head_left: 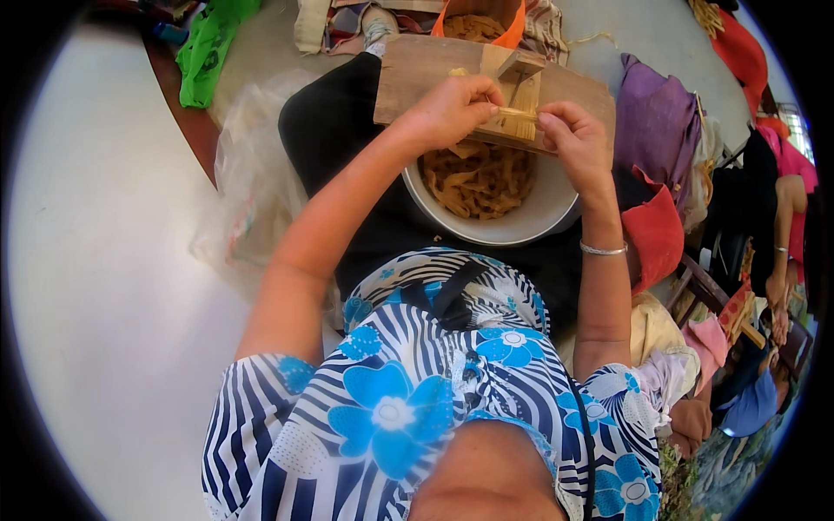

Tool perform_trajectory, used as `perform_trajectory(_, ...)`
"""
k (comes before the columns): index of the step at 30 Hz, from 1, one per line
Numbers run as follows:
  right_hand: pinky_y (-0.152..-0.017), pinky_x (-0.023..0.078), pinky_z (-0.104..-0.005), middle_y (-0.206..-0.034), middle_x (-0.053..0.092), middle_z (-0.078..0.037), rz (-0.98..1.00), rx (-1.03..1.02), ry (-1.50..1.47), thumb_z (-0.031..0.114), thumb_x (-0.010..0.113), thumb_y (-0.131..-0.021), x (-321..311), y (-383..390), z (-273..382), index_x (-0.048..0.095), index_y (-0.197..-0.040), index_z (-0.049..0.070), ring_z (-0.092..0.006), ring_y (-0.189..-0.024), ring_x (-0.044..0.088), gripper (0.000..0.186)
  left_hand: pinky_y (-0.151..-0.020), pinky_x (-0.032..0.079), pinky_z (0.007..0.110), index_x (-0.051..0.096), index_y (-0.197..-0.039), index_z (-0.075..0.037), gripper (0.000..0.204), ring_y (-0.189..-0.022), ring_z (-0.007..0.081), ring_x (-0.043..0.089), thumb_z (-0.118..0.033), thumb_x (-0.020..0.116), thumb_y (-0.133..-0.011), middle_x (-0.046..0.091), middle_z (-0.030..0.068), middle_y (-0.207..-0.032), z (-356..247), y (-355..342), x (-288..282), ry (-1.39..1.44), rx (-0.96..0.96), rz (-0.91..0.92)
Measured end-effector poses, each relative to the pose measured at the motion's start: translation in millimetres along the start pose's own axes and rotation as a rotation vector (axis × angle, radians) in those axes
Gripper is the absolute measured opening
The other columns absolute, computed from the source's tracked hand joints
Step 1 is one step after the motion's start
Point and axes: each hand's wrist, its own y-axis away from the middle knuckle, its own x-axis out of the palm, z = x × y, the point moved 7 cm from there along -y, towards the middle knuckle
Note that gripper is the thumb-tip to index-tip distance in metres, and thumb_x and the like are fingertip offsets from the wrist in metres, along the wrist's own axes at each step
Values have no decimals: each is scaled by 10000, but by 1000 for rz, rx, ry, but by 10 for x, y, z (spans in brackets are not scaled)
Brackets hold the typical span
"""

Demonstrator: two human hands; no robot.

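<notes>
A pale yellow strip [518, 114], perhaps plant fibre, is stretched level between my two hands. My left hand [456, 111] pinches its left end, and my right hand [577, 143] pinches the right end. Behind and under it lies a wooden board [417, 74] with an upright wooden block [521, 62] fixed on it. More yellow strands hang over the board's near edge, just below the stretched strip. Under the board, on my lap, stands a white basin [499, 233] holding a heap of brown, curled strips [478, 187].
An orange bucket [514, 26] with similar brown strips stands beyond the board. Clear plastic [261, 156] and a green bag [208, 52] lie at the left. Purple cloth [656, 117] and red cloth [656, 230] are at my right. Farther right, another person's arm [786, 230] shows.
</notes>
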Motion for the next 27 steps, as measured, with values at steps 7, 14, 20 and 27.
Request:
perform_trajectory(7,-542,407,-247,-684,574,7,-116,-136,156,121,596,-870,58,-223,-75,643,-886,18,-78,-599,501,114,-602,443,287,596,-933,-4,136,-676,131,541,-121,578,-867,604,65,-744,119,-248,-127,-61,95,-132)
perform_trajectory(14,-629,461,-380,-781,623,-186,-148,-257,678,107,582,-819,89,-130,-27,662,-868,43,-322,-725,606,114,-625,460,325,606,-915,8,171,-667,175,559,-148,581,-849,604,116,-728,367,-212,-253,-481,58,-297)
perform_trajectory(20,-656,453,-405,-752,611,-161,-367,-817,760,156,616,-821,377,453,674,633,-849,70,-342,-743,588,92,-568,444,277,604,-889,8,165,-617,138,531,-151,561,-875,579,52,-683,188,95,185,-3,-79,-145)
perform_trajectory(27,-533,431,-366,-678,615,-135,-150,-322,771,186,605,-860,264,360,414,653,-851,53,-317,-620,580,142,-584,450,248,636,-939,-2,243,-649,110,536,-217,526,-908,615,57,-736,46,241,379,123,-263,135)
